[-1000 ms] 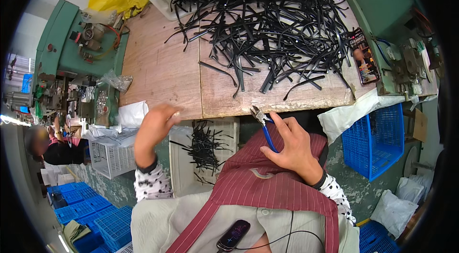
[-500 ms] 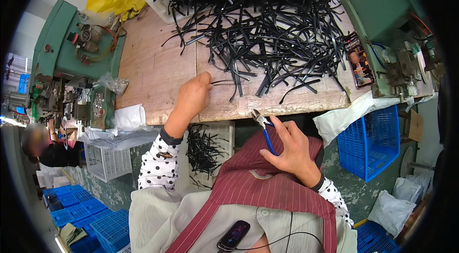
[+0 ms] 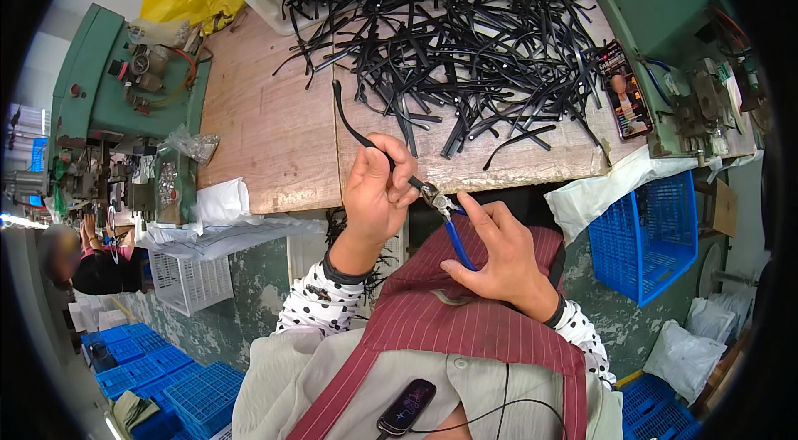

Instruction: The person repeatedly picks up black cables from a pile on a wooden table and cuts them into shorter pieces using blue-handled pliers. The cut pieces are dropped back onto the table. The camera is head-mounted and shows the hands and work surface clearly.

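Note:
A black glasses temple (image 3: 352,126) is held in my left hand (image 3: 376,191), its curved tip pointing up and away over the table. Its other end meets the jaws of blue-handled cutting pliers (image 3: 456,242). My right hand (image 3: 509,259) grips these pliers, thumb on one side of the handles and fingers on the other. Both hands are in front of the table's near edge, above my lap. Farther off, a large heap of black glasses temples (image 3: 449,33) covers the middle and back of the wooden table (image 3: 266,141).
Green machines stand left (image 3: 104,99) and right (image 3: 665,41). A phone-like dark panel (image 3: 623,95) leans by the right one. A blue crate (image 3: 640,240) is at the lower right, a white crate (image 3: 193,280) lower left. Another person (image 3: 108,265) is at far left.
My left hand has come from the table toward me and right, bringing a glasses temple to the pliers. The pliers' jaws now meet its end; my right hand has barely moved.

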The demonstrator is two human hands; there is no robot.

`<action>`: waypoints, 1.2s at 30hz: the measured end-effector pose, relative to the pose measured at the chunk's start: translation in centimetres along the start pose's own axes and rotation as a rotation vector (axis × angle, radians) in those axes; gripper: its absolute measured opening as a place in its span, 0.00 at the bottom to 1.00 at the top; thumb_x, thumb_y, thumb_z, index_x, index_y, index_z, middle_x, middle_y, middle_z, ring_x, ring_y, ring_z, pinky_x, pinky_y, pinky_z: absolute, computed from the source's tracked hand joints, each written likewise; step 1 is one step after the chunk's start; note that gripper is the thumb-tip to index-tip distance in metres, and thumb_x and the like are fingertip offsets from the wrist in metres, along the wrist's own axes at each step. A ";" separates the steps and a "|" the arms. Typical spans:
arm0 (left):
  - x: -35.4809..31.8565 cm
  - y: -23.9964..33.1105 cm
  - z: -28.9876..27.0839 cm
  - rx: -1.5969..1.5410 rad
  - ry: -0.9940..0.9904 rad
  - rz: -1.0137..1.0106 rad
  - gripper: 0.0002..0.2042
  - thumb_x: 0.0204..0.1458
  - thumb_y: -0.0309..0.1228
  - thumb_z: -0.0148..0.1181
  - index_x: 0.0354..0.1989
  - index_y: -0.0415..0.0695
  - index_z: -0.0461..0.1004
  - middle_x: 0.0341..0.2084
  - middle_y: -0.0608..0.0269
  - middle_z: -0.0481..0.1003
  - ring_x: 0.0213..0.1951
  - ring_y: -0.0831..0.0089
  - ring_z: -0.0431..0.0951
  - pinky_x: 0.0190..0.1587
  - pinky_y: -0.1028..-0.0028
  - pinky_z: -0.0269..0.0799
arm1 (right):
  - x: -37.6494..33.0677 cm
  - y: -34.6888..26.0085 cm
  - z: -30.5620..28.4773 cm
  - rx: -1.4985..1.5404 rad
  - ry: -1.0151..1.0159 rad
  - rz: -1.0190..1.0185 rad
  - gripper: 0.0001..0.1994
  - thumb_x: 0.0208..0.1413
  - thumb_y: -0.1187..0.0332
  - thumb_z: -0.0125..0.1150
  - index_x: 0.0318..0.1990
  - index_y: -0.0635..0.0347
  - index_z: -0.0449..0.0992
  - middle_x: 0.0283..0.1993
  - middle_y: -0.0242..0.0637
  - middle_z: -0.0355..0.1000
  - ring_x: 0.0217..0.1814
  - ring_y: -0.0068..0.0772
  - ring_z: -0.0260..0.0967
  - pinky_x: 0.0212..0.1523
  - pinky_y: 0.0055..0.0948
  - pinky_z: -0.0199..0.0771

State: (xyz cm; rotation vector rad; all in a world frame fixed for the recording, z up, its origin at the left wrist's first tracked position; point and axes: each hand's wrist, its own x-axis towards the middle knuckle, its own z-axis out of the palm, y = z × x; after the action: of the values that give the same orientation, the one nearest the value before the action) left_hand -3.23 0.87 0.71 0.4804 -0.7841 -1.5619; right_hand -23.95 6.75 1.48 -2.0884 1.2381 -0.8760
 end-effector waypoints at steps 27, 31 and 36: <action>0.9 0.5 -1.5 -0.093 0.026 -0.287 0.16 0.71 0.44 0.42 0.35 0.46 0.64 0.18 0.73 0.58 0.18 0.85 0.51 0.17 0.84 0.48 | -0.6 0.1 0.1 -0.089 -0.112 0.001 0.42 0.39 0.61 0.76 0.67 0.55 0.67 0.41 0.44 0.68 0.37 0.43 0.71 0.36 0.38 0.75; 0.8 -0.4 -1.0 0.191 0.226 -0.127 0.14 0.70 0.42 0.46 0.35 0.46 0.67 0.20 0.71 0.65 0.20 0.84 0.58 0.21 0.83 0.53 | -0.5 0.5 1.3 -0.132 -0.033 0.045 0.43 0.39 0.60 0.77 0.67 0.56 0.67 0.40 0.43 0.68 0.37 0.43 0.71 0.37 0.37 0.75; 8.0 1.3 -5.0 1.166 0.345 0.078 0.08 0.62 0.34 0.58 0.40 0.45 0.80 0.25 0.63 0.74 0.30 0.70 0.75 0.35 0.69 0.71 | -0.9 1.5 1.2 -0.164 0.007 0.070 0.44 0.36 0.55 0.77 0.66 0.55 0.68 0.39 0.42 0.68 0.38 0.43 0.70 0.36 0.38 0.74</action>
State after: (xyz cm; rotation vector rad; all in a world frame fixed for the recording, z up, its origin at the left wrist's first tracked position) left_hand -0.05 -7.94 -0.67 1.4846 -1.3678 -0.7674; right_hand -24.17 7.05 -0.55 -2.1553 1.4205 -0.7736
